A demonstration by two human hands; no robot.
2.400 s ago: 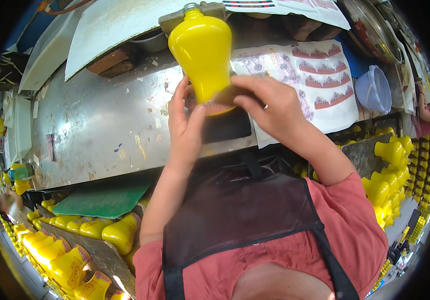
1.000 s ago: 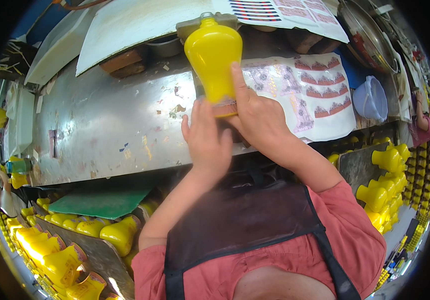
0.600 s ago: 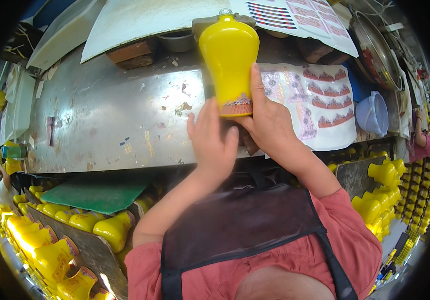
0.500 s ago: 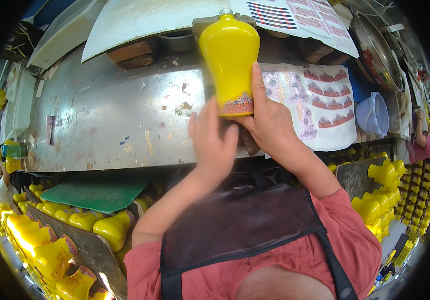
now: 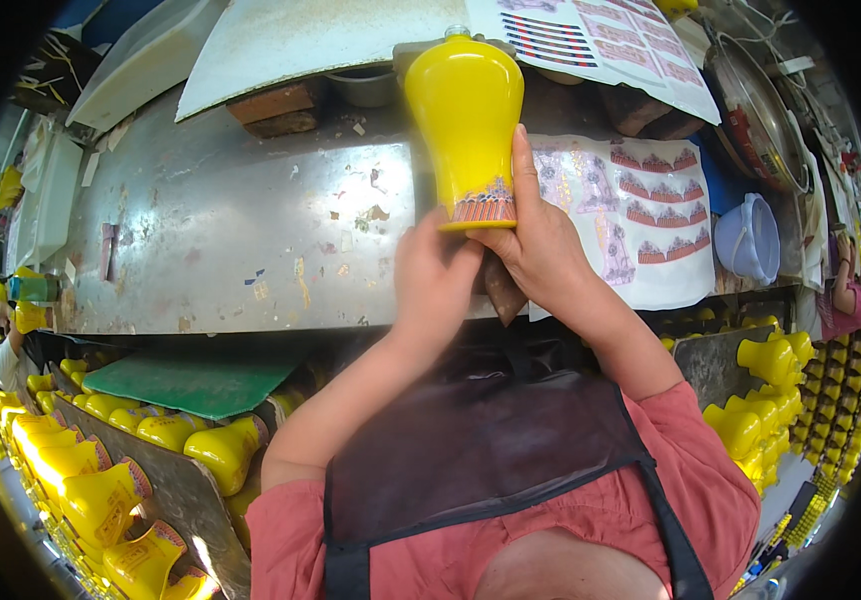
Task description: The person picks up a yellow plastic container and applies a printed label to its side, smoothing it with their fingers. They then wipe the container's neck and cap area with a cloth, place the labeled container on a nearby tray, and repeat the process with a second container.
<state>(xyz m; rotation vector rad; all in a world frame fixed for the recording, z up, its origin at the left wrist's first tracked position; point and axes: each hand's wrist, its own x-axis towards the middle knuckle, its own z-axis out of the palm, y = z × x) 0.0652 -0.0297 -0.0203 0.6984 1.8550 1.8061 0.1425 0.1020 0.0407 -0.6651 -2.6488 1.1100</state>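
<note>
A glossy yellow bottle (image 5: 465,110) with a clear neck lies with its neck away from me. A patterned decal band (image 5: 483,203) runs round its lower end, above the yellow foot. My right hand (image 5: 540,245) is closed on the bottle's lower right side, thumb stretched along it and fingers under the foot. My left hand (image 5: 428,270), somewhat blurred, is closed at the lower left edge, its curled fingers against the foot and its thumb just below. The far fingertips are hidden. Beneath the bottle's neck end is a grey-brown support (image 5: 408,50).
The metal table (image 5: 220,220) carries paper scraps. Right of the bottle lie a decal sheet (image 5: 665,275) and a lilac bucket (image 5: 747,237). A white board (image 5: 280,50) rests on bricks (image 5: 275,105) at the back. Yellow bottles (image 5: 225,450) fill racks on both sides, beside a green sheet (image 5: 195,380).
My left hand has come in from beside the bottle to its foot, and its fingers have curled. The right hand keeps its hold, and the bottle has barely shifted.
</note>
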